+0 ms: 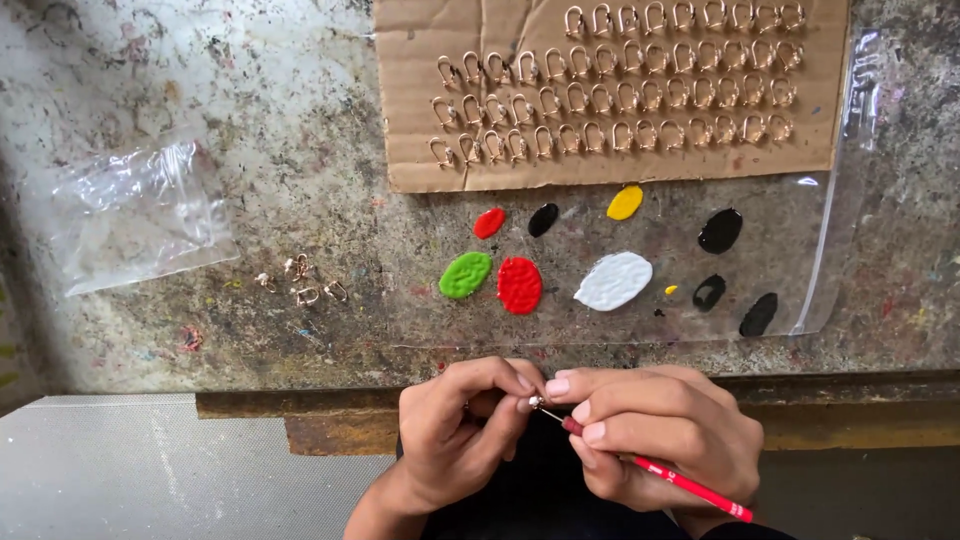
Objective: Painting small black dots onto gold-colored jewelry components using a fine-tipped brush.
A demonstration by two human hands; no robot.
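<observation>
A thin red brush is pinched in the right hand, tip laid against a small gold ring clamped between thumb and fingers of the left hand. Both hands are pressed together just off the worktop edge. Beyond them, paint blobs are laid out on a clear plastic sheet: green, red, white, yellow, black. A few loose rings lie left, by a clear bag. Further back, rows of rings are stuck in a cardboard sheet. Risk, as judged: ring mostly hidden by fingers, so paint could be smeared onto skin or outside the setting if either hand shakes.
</observation>
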